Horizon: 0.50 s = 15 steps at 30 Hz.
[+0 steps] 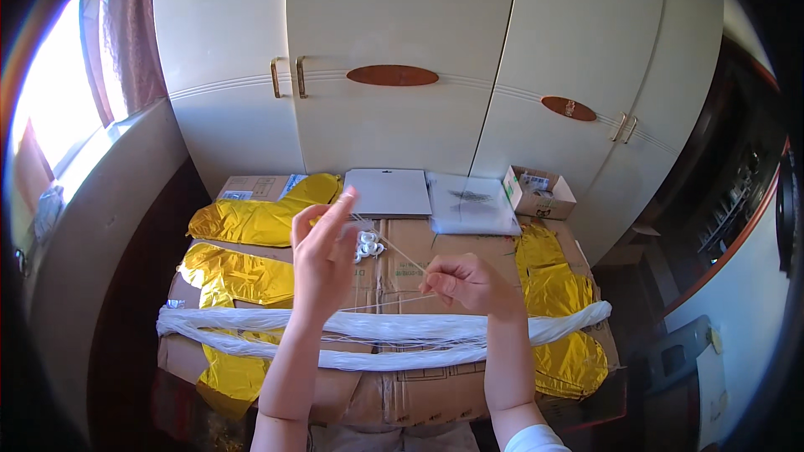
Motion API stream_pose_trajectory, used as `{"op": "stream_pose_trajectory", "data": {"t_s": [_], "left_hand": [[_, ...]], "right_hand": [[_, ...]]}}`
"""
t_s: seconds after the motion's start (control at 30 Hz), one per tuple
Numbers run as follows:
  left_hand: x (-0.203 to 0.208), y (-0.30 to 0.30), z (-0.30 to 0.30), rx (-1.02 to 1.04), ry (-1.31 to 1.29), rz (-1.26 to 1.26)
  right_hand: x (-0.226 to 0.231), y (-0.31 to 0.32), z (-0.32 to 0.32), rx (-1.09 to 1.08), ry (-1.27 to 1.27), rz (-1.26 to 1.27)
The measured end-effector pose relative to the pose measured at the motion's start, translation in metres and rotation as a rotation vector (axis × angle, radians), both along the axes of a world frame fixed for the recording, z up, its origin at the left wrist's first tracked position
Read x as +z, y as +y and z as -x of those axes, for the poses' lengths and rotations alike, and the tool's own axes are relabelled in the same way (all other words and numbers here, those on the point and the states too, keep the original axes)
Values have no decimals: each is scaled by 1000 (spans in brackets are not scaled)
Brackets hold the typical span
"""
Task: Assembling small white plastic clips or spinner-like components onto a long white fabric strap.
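Note:
My left hand (325, 255) is raised over the middle of the cardboard, one finger pointing up and the others partly bent; its fingertips are a little blurred. A thin white string (402, 254) stretches from its fingers to my right hand (465, 282), which pinches it between thumb and fingertips. How the string sits on the left fingers is partly hidden. Below both hands, a long loose skein of white string (402, 359) lies crosswise over the cardboard, under my forearms. Another strand (385, 305) runs from near the right hand toward the skein. Small white rings (368, 244) lie just beyond the left hand.
Gold foil pieces (243, 272) lie left, with more gold foil (569, 360) right, on a flattened cardboard sheet (352, 393). Along the back are a pale flat box (389, 191), clear plastic bags (473, 205) and a small open carton (540, 201). Cream cabinets (402, 17) stand behind.

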<state>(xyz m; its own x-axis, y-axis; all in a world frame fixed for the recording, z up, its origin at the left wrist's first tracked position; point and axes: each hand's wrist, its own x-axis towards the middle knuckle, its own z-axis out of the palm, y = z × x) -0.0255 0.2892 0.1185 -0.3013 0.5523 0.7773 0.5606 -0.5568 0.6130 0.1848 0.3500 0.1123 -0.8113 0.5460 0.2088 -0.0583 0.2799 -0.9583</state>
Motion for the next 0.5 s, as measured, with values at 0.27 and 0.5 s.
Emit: {"op": "stream_pose_trajectory", "data": {"t_s": [0.27,0.5], "left_hand": [[-12,-6,18,-1002,-547,465],[4,-8,-5,19,475,115]], "right_hand": [[-8,2,5,-368,139,-178],[3,-15,16,-241,143,-451]]}}
